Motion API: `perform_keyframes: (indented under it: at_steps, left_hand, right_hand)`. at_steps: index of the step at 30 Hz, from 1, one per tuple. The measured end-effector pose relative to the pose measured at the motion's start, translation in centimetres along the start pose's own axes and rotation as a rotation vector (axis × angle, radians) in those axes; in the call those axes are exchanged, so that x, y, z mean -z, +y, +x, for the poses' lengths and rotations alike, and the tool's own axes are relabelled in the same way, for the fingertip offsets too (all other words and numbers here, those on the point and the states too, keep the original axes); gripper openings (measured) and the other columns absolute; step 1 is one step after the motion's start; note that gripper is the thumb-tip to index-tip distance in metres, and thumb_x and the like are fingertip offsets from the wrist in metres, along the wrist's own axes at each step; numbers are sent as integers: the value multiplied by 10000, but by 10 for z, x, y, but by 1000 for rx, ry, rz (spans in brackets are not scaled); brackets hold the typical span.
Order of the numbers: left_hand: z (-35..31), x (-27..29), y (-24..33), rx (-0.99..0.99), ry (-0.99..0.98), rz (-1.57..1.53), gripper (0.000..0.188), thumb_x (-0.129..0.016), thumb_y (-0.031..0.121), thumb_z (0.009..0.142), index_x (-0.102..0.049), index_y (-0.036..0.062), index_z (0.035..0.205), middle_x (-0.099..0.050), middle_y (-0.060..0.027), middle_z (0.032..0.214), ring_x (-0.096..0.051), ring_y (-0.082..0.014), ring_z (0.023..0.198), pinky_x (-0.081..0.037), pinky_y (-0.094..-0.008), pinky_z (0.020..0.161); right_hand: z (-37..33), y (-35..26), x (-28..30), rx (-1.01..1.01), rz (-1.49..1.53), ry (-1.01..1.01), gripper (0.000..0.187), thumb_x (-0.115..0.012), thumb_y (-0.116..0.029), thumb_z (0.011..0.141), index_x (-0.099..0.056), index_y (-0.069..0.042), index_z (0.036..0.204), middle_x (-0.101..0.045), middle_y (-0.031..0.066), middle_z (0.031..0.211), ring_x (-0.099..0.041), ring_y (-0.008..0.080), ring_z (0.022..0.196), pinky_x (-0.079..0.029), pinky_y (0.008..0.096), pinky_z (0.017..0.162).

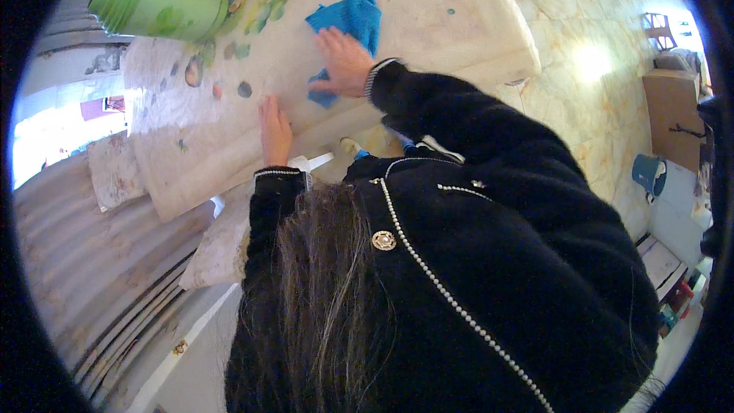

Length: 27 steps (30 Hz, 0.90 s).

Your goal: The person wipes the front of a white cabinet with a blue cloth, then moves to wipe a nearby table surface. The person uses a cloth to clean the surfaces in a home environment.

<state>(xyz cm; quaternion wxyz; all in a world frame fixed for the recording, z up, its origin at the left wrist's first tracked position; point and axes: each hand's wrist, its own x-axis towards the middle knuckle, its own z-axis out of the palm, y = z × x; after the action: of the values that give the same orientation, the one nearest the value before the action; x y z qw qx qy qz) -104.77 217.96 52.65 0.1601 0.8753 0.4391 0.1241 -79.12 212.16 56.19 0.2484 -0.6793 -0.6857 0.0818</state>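
Observation:
My right hand [344,61] lies flat on a blue cloth [355,15], fingers stretched out and pressing it against the tabletop. Parts of the cloth stick out beyond the fingertips and below the thumb. At the near edge of the table [428,23], my left hand [275,130] rests with its fingers extended and holds nothing. A pale cover with dark oval and green leafy patterns spreads over the table. To the far left on it is a green ribbed thermos flask [164,4].
Marble-patterned floor [566,115] runs along the table's right side. A cardboard box [673,118] and a blue-grey bucket [648,176] stand at the far right. Pale ridged fabric [84,252] covers something at the left.

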Motion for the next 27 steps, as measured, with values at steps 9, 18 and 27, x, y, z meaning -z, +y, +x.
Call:
perform_keyframes:
  at_steps: [9,18,27]
  left_hand:
    - [-13,-27,4,-10,91,217,542,-520,130,884,-362,14,1390,-324,-199,1466,-276,-431,1356,-260,-483,1111]
    - [-11,-23,14,-24,125,215,536,-521,120,877,-370,11,1380,-342,-189,1455,-270,-422,1360,-256,-479,1112]
    - [-12,-35,-1,46,59,291,564,-534,119,868,-352,35,1395,-330,-178,1467,-258,-419,1366,-249,-478,1115]
  right_hand:
    - [-75,79,24,148,-28,-129,723,-618,-405,805,-396,32,1335,-388,228,1412,-367,375,1310,-298,499,1084]
    - [-83,159,81,-278,-286,27,552,-558,-261,840,-438,-14,1318,-403,218,1403,-371,368,1309,-306,524,1059]
    - [-144,86,64,19,231,-205,647,-648,-215,811,-387,-54,1380,-345,142,1471,-273,278,1394,-241,432,1140]
